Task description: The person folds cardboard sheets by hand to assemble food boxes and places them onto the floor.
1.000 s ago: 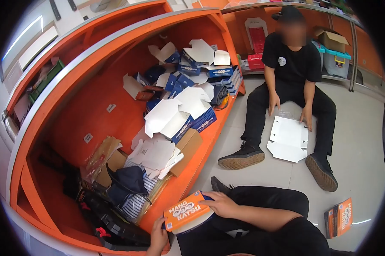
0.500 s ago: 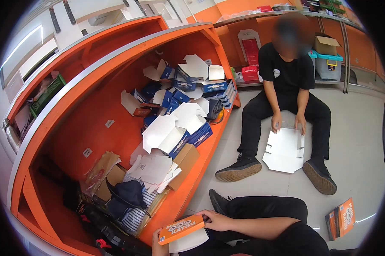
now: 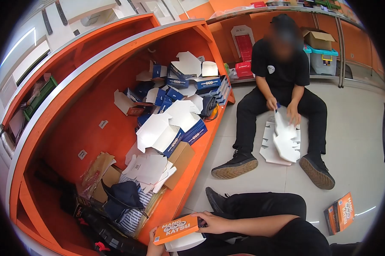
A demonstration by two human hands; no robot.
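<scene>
I have the orange box (image 3: 175, 230) between my two hands, low in front of me and near the front edge of the orange shelf unit (image 3: 201, 164); whether it also rests on my leg I can't tell. My left hand (image 3: 153, 246) grasps its left end, though part of that hand drops out of view at the bottom. My right hand (image 3: 216, 222) grasps the opposite end, fingers bent over the edge near the upper corner. The printed face, lettered "MANG KATSU", is turned up and tilted, and a white panel (image 3: 186, 242) shows along the side nearest me. My shoe (image 3: 216, 200) is on the floor just beyond my right hand. Well off to my right, more orange printed boxes (image 3: 344, 212) sit together on the tiles. Inside the shelf unit, blue boxes (image 3: 195, 132) with white flaps raised are heaped toward the far end; nearer me are a brown carton (image 3: 179, 165), loose white card (image 3: 145, 167), a dark cap (image 3: 123, 198) and striped cloth (image 3: 130, 221). Across from me a co-worker (image 3: 280, 68) in black sits with legs apart, both hands at a blurred white blank (image 3: 285, 143) over other white card (image 3: 269, 155) on the floor.
</scene>
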